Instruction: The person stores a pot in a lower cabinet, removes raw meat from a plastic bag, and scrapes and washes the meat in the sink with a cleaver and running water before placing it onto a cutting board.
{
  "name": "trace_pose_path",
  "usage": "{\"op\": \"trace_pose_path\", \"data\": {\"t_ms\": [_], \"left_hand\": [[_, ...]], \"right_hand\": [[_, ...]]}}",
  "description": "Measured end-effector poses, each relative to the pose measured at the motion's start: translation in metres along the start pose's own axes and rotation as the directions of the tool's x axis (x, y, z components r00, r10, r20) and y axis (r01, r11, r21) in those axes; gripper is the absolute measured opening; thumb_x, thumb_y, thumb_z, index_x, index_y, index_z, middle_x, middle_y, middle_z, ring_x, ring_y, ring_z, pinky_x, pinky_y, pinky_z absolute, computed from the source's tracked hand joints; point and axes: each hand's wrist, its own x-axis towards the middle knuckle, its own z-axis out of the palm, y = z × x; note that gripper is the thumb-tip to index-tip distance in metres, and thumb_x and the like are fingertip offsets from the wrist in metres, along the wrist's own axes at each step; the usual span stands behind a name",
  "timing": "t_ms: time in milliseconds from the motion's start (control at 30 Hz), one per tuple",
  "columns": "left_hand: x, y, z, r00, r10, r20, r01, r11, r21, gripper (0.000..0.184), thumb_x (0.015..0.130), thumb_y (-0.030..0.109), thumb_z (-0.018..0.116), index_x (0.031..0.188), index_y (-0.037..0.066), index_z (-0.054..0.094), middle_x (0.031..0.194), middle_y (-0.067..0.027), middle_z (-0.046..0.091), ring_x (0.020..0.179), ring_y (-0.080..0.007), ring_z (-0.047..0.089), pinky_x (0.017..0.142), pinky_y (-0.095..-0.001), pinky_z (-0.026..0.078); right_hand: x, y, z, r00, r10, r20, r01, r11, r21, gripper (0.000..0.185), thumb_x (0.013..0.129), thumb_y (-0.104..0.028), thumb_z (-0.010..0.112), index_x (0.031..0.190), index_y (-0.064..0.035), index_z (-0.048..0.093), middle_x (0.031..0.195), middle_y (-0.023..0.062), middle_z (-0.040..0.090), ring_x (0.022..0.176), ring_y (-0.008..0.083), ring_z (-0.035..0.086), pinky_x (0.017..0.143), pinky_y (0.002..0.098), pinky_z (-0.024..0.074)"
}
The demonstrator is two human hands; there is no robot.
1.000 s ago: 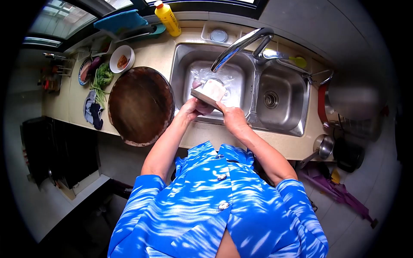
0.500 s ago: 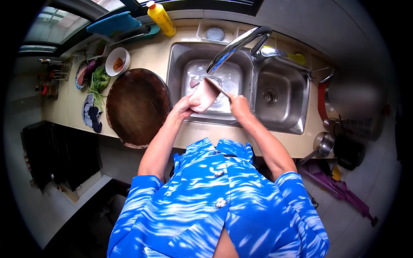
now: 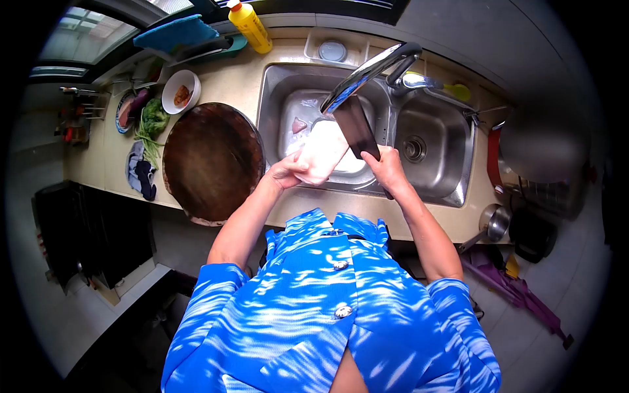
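Our L hand (image 3: 287, 171) has its fingers clamped on the near L corner of a flat, pale pink-and-white slab of what looks like raw meat (image 3: 324, 156), held over the L basin (image 3: 274, 98) of the stainless-steel dbl sink. Our R hand (image 3: 388, 169) has its fingers closed round the handle of a dark, broad-bladed metal cleaver (image 3: 356, 128), blade pointing up & away from us, just R of the slab; can't tell if they touch. The blade's far end is right by the mouth of the arched chrome faucet (image 3: 370, 73). A small pinkish chunk (image 3: 299, 124) lies in the same basin, beyond the slab. On the beige counter (image 3: 295, 208), L of the sink, there's a big round dark-brown chopping board (image 3: 213, 164), w/ a bunch of leafy greens (image 3: 154, 118) & a round white bowl (image 3: 170, 92) of orange-brown food nearby. R basin (image 3: 432, 154) sits alongside.
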Motion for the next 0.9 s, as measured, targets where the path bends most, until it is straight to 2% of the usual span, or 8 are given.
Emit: {"op": "trace_pose_path", "data": {"t_ms": [233,300,433,633,700,733,800,900], "left_hand": [[0.022,0.007,-0.007,0.978,-0.200,0.064,0.195,0.977,0.085,0.070,0.058,0.002,0.070,0.121,-0.002,0.041,0.110,-0.0167,0.055,0.097,-0.0283,0.058,0.091,-0.0419,0.044],[0.024,0.004,-0.008,0.986,-0.139,0.088,0.118,0.971,0.208,0.066,0.058,-0.001,0.069,0.119,-0.001,0.044,0.105,-0.0145,0.057,0.098,-0.0240,0.057,0.088,-0.0351,0.045],[0.017,0.003,-0.006,0.991,-0.135,-0.017,0.136,0.978,0.159,0.064,0.061,-0.002,0.070,0.120,0.000,0.045,0.108,-0.0107,0.057,0.099,-0.0212,0.057,0.089,-0.0348,0.045],[0.010,0.019,0.005,0.988,-0.113,0.110,0.102,0.990,0.098,0.067,0.059,0.004,0.074,0.119,-0.001,0.045,0.107,-0.0105,0.057,0.097,-0.0210,0.058,0.086,-0.0340,0.046],[0.010,0.022,0.006,0.975,-0.180,-0.134,0.200,0.967,0.158,0.066,0.058,0.004,0.073,0.118,-0.001,0.046,0.106,-0.0107,0.057,0.095,-0.0203,0.058,0.084,-0.0331,0.047],[0.012,0.021,0.000,0.974,-0.180,-0.136,0.200,0.967,0.156,0.066,0.058,0.004,0.073,0.118,-0.001,0.046,0.106,-0.0107,0.057,0.095,-0.0203,0.058,0.084,-0.0331,0.047],[0.016,0.017,-0.014,0.974,-0.164,-0.156,0.211,0.908,0.362,0.060,0.061,0.000,0.068,0.117,0.000,0.046,0.103,-0.0103,0.057,0.093,-0.0197,0.058,0.083,-0.0322,0.047],[0.012,0.022,0.003,0.988,-0.138,-0.067,0.153,0.881,0.448,0.061,0.061,-0.005,0.068,0.118,-0.002,0.046,0.106,-0.0128,0.058,0.100,-0.0221,0.056,0.090,-0.0339,0.044]], "right_hand": [[-0.008,-0.011,0.003,0.974,-0.222,0.040,0.225,0.938,-0.262,0.017,0.078,-0.014,0.060,0.092,-0.0037,0.063,0.071,0.0216,0.058,0.063,0.0355,0.058,0.058,0.0388,0.0449],[-0.016,-0.021,0.004,0.979,-0.195,0.056,0.203,0.923,-0.328,0.023,0.078,-0.014,0.060,0.101,-0.0100,0.063,0.073,0.0216,0.058,0.068,0.0365,0.058,0.063,0.0429,0.0460],[-0.028,-0.034,0.014,0.953,-0.244,0.180,0.301,0.824,-0.480,0.031,0.076,-0.011,0.057,0.106,-0.0180,0.062,0.070,0.0174,0.061,0.064,0.0336,0.061,0.061,0.0429,0.0489],[-0.029,-0.040,0.013,0.952,-0.238,0.193,0.298,0.864,-0.405,0.031,0.076,-0.009,0.056,0.106,-0.0155,0.062,0.070,0.0182,0.061,0.065,0.0341,0.060,0.064,0.0431,0.0488],[-0.030,-0.040,0.015,0.943,-0.249,0.218,0.318,0.869,-0.380,0.029,0.076,-0.010,0.056,0.104,-0.0150,0.062,0.069,0.0186,0.060,0.065,0.0345,0.060,0.064,0.0429,0.0488],[-0.029,-0.040,0.017,0.943,-0.249,0.221,0.318,0.869,-0.378,0.029,0.076,-0.010,0.056,0.104,-0.0150,0.062,0.069,0.0186,0.060,0.065,0.0345,0.060,0.064,0.0429,0.0488],[-0.028,-0.039,0.019,0.948,-0.245,0.203,0.300,0.900,-0.315,0.024,0.077,-0.010,0.058,0.100,-0.0134,0.063,0.070,0.0213,0.058,0.067,0.0384,0.058,0.063,0.0445,0.0471],[-0.021,-0.029,0.022,0.946,-0.248,0.210,0.293,0.930,-0.224,0.016,0.076,-0.011,0.059,0.091,-0.0059,0.063,0.070,0.0226,0.057,0.067,0.0394,0.057,0.061,0.0433,0.0454]]}}
